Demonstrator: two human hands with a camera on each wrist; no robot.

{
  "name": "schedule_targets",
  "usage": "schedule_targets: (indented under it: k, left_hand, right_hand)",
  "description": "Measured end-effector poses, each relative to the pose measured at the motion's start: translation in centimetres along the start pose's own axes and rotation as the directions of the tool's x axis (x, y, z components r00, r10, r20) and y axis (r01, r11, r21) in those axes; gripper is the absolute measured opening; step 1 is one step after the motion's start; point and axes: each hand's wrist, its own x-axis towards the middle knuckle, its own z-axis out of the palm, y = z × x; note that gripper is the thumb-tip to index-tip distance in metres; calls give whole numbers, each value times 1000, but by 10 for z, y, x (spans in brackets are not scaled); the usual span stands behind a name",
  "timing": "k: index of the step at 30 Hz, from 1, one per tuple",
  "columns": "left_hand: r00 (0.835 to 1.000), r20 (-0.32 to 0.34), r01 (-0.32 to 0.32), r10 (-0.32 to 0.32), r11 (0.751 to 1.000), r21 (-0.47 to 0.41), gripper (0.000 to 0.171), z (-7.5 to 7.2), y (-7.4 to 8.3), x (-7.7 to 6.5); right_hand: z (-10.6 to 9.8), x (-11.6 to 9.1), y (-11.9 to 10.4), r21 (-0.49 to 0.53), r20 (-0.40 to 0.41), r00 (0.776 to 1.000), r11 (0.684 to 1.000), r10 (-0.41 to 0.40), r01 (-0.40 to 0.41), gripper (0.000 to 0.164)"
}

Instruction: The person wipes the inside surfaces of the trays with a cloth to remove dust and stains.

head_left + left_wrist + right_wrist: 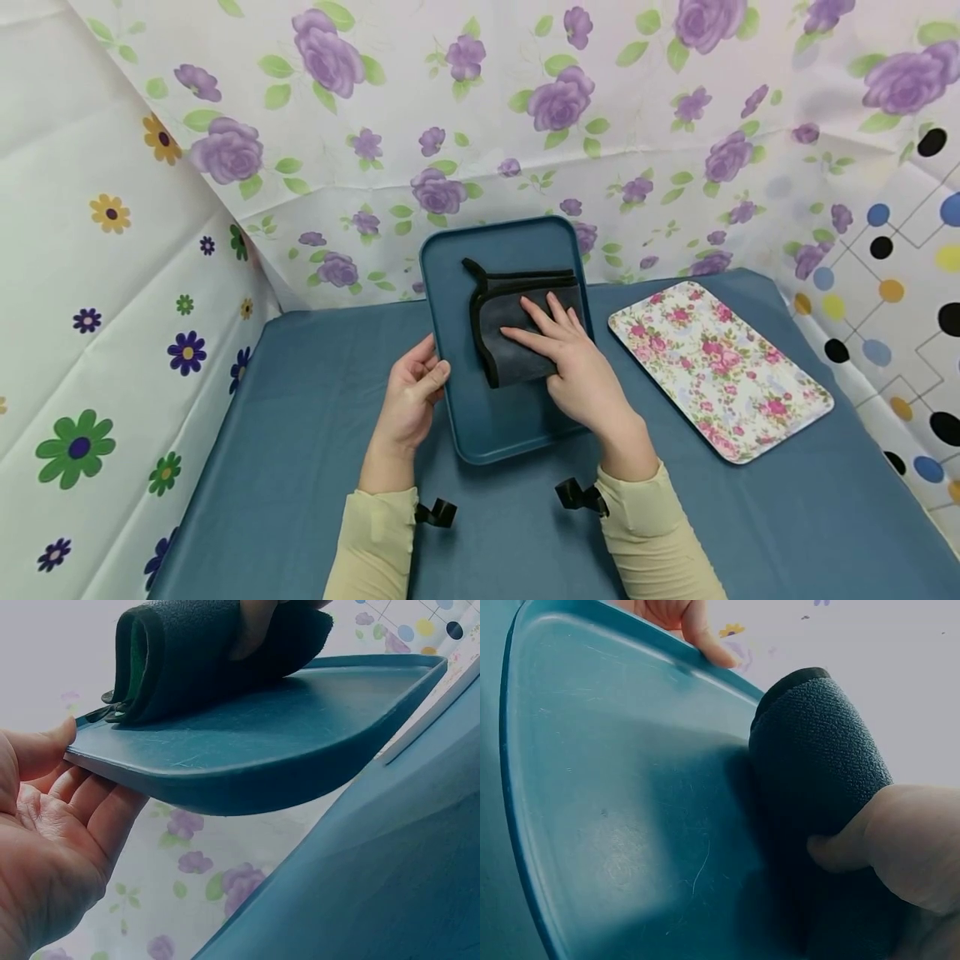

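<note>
My left hand [408, 396] grips the left rim of a blue rectangular tray [517, 425], thumb over the edge and fingers underneath. The left wrist view shows the tray's side wall and part of its underside, held tilted above the table. On the tray lies a folded dark grey cloth [510, 333] with black edging and a small hanging loop at one corner. My right hand [573, 358] rests on this cloth with its fingers straight and spread. In the right wrist view the thumb [840, 851] presses against the cloth's thick fold [817, 750].
To the right, a white tray with pink flowers [720, 367] lies on the blue-covered table [337, 400]. Floral sheeting [480, 150] rises behind the table, with daisy-printed sheeting [97, 333] on the left and dotted sheeting [892, 333] on the right.
</note>
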Motion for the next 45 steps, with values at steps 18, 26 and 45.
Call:
schedule_targets:
  k: [18,26,45]
  left_hand:
    - [1000,-3,-23,23,1000,7,51,-3,2,0]
    - [1000,-1,-21,21,1000,-19,53,-2,1,0]
    - [1000,-7,30,-30,999,-16,56,-2,6,0]
  right_hand:
    - [-1,-1,2,-13,-2,1000,1000,8,-8,104]
    - [3,0,-5,-24,25,1000,1000,-5,5,103]
    - [21,2,-30,-80,46,993,991,-107,110,102]
